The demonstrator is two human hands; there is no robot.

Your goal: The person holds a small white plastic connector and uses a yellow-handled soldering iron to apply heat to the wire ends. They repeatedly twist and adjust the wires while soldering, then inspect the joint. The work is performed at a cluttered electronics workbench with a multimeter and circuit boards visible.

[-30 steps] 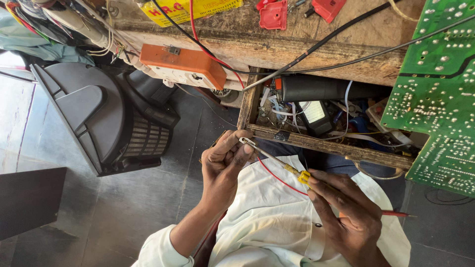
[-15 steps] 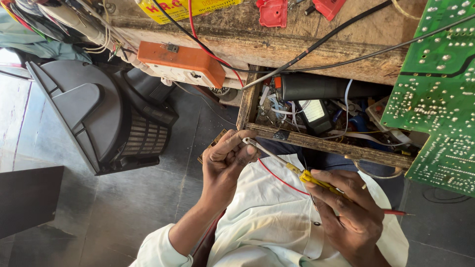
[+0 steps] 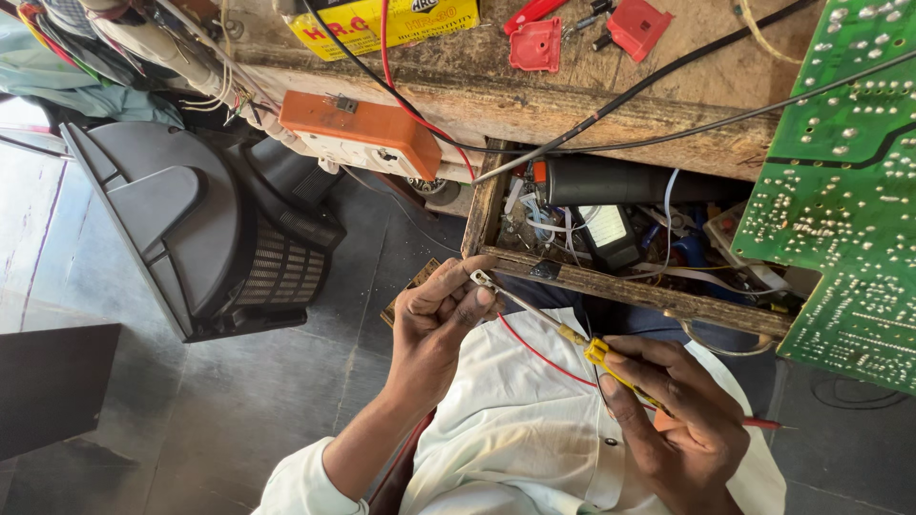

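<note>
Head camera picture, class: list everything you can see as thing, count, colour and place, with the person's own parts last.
Circuit board: one, green, right edge.
Wooden drawer: one, brown, centre, open and full of wires and parts.
Black cylinder: one, inside the drawer.
Workbench: one, worn wood, top.
Orange box: one, orange and white, bench's front edge.
Red plastic pieces: several, on the bench.
Yellow pack: one, top centre.
Grey housing: one, floor, left.
Screwdriver: one, yellow handle, between the hands.
Red wire: one, over the white shirt.
Left hand: pinches the screwdriver's tip.
Right hand: grips the handle.
</note>
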